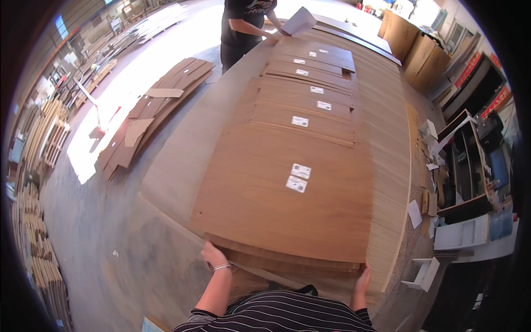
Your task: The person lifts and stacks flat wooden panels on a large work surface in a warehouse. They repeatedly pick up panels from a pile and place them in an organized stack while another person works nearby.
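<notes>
A large brown wood panel (254,193) with two white labels lies flat on top of a stack at the near end of a long work surface. My left hand (213,255), with a bracelet at the wrist, grips its near left corner, fingers closed on the edge. At the near right corner my right hand (362,279) holds the same panel, its fingers partly hidden by the edge. Beyond it several narrower labelled brown panels (276,113) lie overlapping in a row away from me. Other board edges show beneath the near panel.
At the far end a person in dark clothes (243,33) holds a white sheet (299,22). A pile of brown boards (160,105) lies on the floor to the left. Ribbed sheet material (387,221) runs along the right. Large cardboard rolls (426,61) and a black shelf (462,160) stand at right.
</notes>
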`<state>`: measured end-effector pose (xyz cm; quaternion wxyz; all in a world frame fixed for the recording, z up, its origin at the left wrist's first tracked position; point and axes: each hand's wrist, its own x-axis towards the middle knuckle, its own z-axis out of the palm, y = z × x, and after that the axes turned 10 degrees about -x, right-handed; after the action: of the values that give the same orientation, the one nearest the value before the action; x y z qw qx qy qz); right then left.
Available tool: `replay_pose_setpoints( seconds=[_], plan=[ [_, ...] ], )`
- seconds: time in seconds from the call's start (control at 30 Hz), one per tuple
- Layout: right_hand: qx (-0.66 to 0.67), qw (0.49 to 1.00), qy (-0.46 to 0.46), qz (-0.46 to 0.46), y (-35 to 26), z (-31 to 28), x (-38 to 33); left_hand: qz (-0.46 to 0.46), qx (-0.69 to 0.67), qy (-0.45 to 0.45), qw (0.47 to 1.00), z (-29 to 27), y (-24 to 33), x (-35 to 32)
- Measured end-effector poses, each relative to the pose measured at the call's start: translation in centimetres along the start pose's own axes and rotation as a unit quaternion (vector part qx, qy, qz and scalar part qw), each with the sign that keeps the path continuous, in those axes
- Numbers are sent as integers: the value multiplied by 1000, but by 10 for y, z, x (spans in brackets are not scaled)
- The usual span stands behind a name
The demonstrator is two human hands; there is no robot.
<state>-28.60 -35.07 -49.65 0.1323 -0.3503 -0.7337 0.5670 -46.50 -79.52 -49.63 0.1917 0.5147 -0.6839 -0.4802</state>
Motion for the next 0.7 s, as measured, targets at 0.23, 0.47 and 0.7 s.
replay_pose_setpoints(
  seconds=[0.23,0.47,0.7],
  plan=[
    [-77,984,129,97,18,-28,46,153,81,-186,967,33,-11,-42],
    [-24,981,109,158,21,-39,44,211,244,-367,872,9,51,-25],
    [38,985,97,139,-1,-54,60,-192,148,-629,738,-4,43,-16]
  ],
)
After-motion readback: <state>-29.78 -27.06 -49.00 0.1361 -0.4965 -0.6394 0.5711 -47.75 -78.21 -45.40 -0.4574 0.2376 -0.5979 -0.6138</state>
